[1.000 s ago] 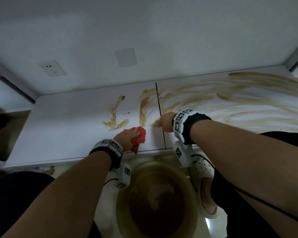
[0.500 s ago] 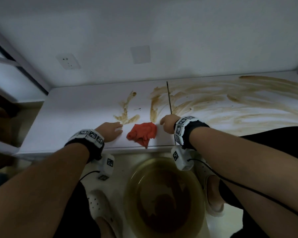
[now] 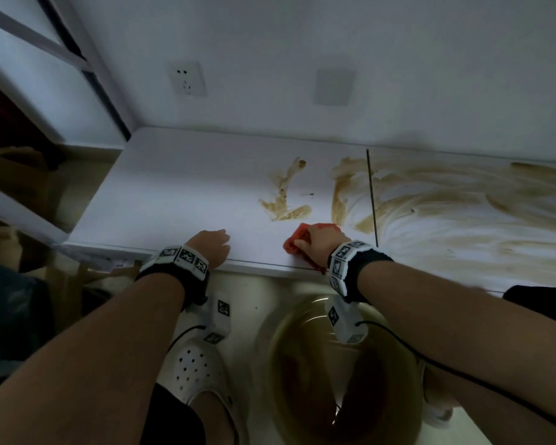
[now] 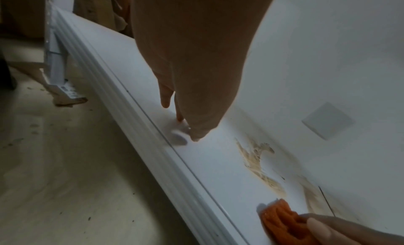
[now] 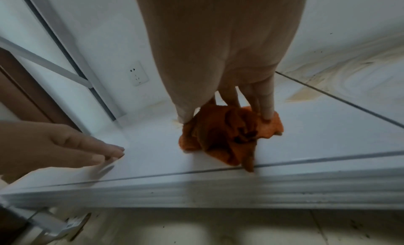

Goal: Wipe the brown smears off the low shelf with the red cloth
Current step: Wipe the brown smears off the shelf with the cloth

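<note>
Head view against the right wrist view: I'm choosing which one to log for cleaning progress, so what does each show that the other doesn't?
Only the head view shows the basin of brown water on the floor, the white shoe and the wide smears across the right panel. Only the right wrist view shows the right hand's fingers pressing on the crumpled red cloth, a corner hanging over the shelf's front edge. Both show the left hand resting on the shelf, the wall socket and the seam between panels.
</note>
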### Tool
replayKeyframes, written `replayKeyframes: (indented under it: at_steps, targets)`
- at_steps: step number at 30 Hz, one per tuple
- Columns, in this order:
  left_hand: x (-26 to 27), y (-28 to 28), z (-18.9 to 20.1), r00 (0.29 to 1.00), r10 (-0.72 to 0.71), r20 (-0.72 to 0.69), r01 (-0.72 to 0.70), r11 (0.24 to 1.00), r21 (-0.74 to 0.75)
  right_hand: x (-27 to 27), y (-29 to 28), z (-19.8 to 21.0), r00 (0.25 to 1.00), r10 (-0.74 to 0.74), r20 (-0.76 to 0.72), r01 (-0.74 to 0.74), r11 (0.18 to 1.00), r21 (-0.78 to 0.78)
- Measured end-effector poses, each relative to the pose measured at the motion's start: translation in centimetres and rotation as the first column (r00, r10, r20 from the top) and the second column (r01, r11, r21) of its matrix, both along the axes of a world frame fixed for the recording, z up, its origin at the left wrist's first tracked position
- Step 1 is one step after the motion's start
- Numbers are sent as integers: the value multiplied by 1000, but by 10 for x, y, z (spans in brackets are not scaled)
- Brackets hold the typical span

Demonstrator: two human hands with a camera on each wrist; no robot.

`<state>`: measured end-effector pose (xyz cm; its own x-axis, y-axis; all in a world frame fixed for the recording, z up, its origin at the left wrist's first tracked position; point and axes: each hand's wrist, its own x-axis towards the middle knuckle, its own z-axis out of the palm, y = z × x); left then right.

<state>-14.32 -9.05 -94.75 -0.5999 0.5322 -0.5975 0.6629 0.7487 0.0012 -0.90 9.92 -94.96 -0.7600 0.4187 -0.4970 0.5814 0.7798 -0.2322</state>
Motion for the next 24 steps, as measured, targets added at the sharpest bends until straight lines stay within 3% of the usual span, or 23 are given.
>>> replayKeyframes:
  at_steps: [6, 15, 24]
  targets:
    - [-8, -4, -12, 998, -57, 8, 57, 998, -40, -9, 2, -11, 984, 106, 144, -115, 992, 55]
    - [-8, 3, -8, 999, -37, 11, 37, 996, -82, 0, 11, -2, 963, 218, 161, -225, 974, 26]
    - [-7, 8, -11, 1000, -27, 15, 28, 997, -77, 3, -8, 1, 857, 459, 234, -476, 879, 17]
